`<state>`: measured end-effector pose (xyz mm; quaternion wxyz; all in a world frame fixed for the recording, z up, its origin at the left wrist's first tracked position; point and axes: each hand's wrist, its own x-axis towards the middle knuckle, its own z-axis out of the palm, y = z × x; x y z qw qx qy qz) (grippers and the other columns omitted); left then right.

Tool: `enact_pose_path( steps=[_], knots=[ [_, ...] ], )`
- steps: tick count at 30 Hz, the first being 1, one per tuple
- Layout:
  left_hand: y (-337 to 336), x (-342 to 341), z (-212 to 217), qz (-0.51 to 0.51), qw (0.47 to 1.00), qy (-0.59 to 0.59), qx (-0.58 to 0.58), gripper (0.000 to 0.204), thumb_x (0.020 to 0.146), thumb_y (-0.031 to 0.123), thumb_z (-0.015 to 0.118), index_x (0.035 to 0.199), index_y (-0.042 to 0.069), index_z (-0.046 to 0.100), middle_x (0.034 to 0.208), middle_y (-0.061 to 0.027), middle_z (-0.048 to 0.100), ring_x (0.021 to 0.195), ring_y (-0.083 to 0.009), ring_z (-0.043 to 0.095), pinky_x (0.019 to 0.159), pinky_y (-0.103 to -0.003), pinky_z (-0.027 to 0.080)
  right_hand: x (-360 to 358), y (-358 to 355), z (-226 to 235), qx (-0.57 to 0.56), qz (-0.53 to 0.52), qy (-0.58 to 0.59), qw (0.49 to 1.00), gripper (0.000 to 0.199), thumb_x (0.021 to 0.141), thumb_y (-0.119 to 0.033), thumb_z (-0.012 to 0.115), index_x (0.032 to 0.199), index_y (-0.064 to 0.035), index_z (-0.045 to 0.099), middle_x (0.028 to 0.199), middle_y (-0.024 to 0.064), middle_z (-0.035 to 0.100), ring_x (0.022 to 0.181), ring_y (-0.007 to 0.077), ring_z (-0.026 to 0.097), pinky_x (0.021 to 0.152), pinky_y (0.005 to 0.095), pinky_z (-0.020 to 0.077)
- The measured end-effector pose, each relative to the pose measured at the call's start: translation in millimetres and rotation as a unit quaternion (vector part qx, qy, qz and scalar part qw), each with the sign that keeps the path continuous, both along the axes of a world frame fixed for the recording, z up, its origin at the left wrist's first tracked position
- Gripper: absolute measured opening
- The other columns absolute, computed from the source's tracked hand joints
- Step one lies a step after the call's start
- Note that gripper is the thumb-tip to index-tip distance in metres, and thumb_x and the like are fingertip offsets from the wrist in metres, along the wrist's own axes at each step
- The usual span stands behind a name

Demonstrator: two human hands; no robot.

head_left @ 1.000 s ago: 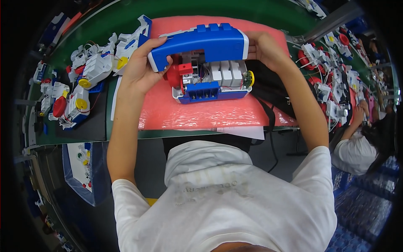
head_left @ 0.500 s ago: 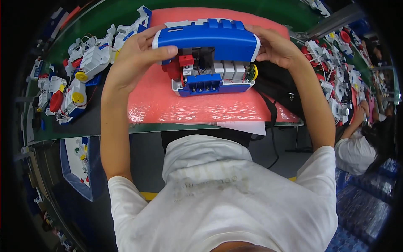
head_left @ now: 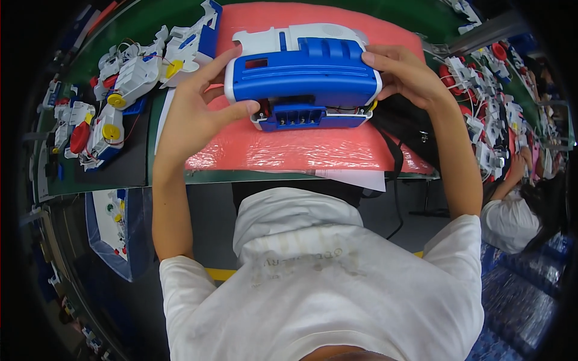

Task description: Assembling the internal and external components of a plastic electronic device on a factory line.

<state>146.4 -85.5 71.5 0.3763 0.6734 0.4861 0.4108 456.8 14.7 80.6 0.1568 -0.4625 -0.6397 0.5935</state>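
Note:
Between my two hands is a blue-and-white plastic shell (head_left: 304,77), a toy-like housing with ribbed blue panels. My left hand (head_left: 195,108) grips its left end, thumb low at the front corner and fingers behind. At the opposite end, my right hand (head_left: 409,75) holds the rim with thumb on top. Beneath the shell lies the matching lower half (head_left: 344,120), with an open blue battery compartment (head_left: 295,117) facing me. A dark gap shows between the halves at the front, and most inner parts are hidden. Under it is a pink foam mat (head_left: 289,153) with glossy wrap.
Several opened white-and-blue housings (head_left: 135,81) with yellow discs and red parts lie at left. More partly built units (head_left: 481,96) crowd the right. A black bag (head_left: 409,123) with a strap rests beside the mat. Another person (head_left: 512,222) works at far right.
The shell has come down and tilted toward me over the lower half, covering the red and white inner parts seen before. Both hands moved with it.

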Motion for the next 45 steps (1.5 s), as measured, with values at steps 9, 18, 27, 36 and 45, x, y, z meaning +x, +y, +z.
enact_pose_path(
  steps=[9,18,27,36,45],
  knots=[
    [-6,13,-5,0.054,0.995,0.054,0.063,0.069,0.064,0.004,0.079,0.127,-0.001,0.05,0.106,-0.0123,0.059,0.09,-0.0187,0.06,0.083,-0.031,0.051,5,-9,4,0.028,-0.032,-0.009,0.999,0.06,0.081,-0.047,0.065,0.114,0.0024,0.055,0.088,0.0064,0.063,0.066,0.0078,0.062,0.052,0.0149,0.0519],
    [-4,15,-11,0.032,0.992,0.089,0.082,0.065,0.063,0.005,0.08,0.123,0.0,0.055,0.108,-0.012,0.057,0.088,-0.0183,0.06,0.078,-0.028,0.052,15,-9,-4,0.03,0.001,-0.029,0.999,0.068,0.084,-0.044,0.062,0.126,0.0067,0.047,0.089,0.0079,0.065,0.068,0.0095,0.065,0.053,0.0189,0.0543],
    [-2,19,-9,0.039,0.993,0.084,0.077,0.062,0.064,0.006,0.08,0.12,-0.002,0.055,0.103,-0.0122,0.058,0.086,-0.0188,0.061,0.074,-0.028,0.053,16,-7,-3,0.026,-0.004,-0.022,0.999,0.068,0.085,-0.043,0.061,0.128,0.007,0.045,0.089,0.0082,0.065,0.069,0.01,0.066,0.051,0.018,0.0545],
    [1,18,-10,0.023,0.987,0.107,0.118,0.063,0.061,0.009,0.081,0.119,0.001,0.057,0.103,-0.0125,0.059,0.084,-0.0198,0.06,0.074,-0.029,0.052,26,-2,-7,-0.015,0.025,-0.023,0.999,0.066,0.085,-0.04,0.062,0.128,0.0061,0.044,0.089,0.0098,0.066,0.066,0.0105,0.066,0.052,0.0182,0.0549],
    [-3,12,-9,0.031,0.983,0.156,0.087,0.06,0.061,0.012,0.082,0.115,0.002,0.059,0.105,-0.0134,0.059,0.087,-0.0218,0.058,0.076,-0.031,0.049,21,-7,-13,0.056,-0.017,-0.073,0.996,0.068,0.083,-0.042,0.064,0.13,0.0026,0.045,0.097,0.01,0.065,0.078,0.0119,0.065,0.057,0.0208,0.0536]
  ],
)
